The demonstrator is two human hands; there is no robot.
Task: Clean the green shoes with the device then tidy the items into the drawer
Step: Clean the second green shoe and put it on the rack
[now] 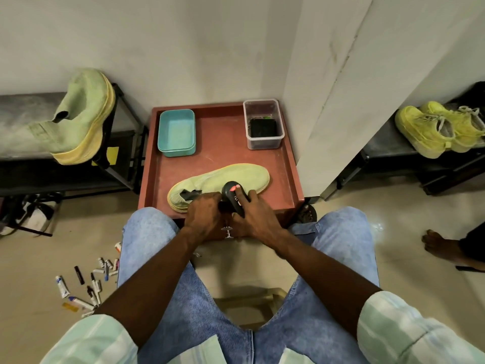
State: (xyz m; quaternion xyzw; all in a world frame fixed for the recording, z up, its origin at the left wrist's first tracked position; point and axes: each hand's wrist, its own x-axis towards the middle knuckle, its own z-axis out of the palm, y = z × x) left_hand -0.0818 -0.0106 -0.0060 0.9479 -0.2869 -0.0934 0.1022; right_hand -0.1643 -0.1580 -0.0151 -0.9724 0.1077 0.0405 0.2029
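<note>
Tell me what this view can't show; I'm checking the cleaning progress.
- Device head: head view, hidden between right hand and green shoe.
- Shoe's near side: covered by left hand.
- Dark item in clear container: too small to identify.

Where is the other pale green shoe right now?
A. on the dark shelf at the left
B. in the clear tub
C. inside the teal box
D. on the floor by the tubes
A: the second green shoe leans on the dark shelf at left.

Seated person in light blue jeans (162, 248) and a pale green-and-white striped shirt, sleeves (409, 327) rolled above bare forearms; painted thumbnail on right hand (258, 224).
</note>
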